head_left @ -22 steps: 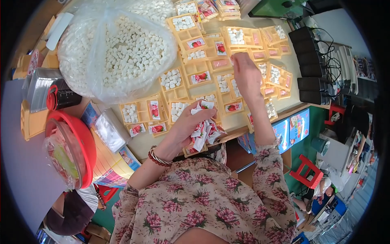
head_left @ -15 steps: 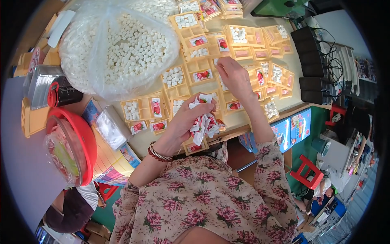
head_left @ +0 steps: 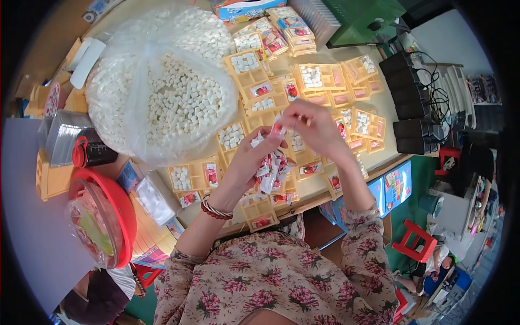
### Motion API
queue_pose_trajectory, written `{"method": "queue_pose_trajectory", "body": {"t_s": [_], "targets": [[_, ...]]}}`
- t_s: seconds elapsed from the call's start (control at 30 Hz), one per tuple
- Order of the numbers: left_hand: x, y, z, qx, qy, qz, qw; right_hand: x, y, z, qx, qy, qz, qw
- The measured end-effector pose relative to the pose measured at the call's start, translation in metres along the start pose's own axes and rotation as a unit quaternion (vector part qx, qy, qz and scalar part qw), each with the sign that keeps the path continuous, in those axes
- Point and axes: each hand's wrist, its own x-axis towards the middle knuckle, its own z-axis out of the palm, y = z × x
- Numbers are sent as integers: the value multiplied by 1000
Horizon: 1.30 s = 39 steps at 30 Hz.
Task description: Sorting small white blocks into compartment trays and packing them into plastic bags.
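Sachets (head_left: 272,169) sit bunched in your left hand (head_left: 250,158) over the desk (head_left: 319,187); your right hand (head_left: 313,125) pinches one free, which probably needs an empty yellow tray (head_left: 259,208) slot.

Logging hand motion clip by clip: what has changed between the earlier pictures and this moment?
The right hand has drawn back from the far yellow trays to the left hand and now pinches one small red-and-white packet from the bunch of packets the left hand grips. The left hand kept the bunch throughout. The big bag of white cubes and the red bowl stayed put.
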Motion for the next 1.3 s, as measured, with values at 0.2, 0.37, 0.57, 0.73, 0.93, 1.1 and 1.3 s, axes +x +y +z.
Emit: {"method": "queue_pose_trajectory", "body": {"t_s": [0.2, 0.37, 0.57, 0.73, 0.93, 1.1, 1.3], "targets": [[6, 1, 0, 7, -26, 5, 1000, 36, 81, -66, 48, 214, 72, 973], [7, -8, -3, -10, -18, -24, 1000, 37, 131, -107, -3, 284, 88, 955], [12, -9, -3, -7, -2, -33, 999, 45, 116, -140, -166, 208, 107, 958], [16, -11, 2, 2, -40, -49, 998, 57, 126, -146, -196, 107, 110, 969], [16, -13, 8, 12, -30, -58, 998, 66, 120, -166, -230, 91, 75, 966], [21, -14, 11, 12, -47, -61, 997, 72, 126, -168, -340, 35, 73, 937], [26, -19, 5, -21, -24, -52, 998, 44, 67, -106, -40, 41, 37, 998]]}}
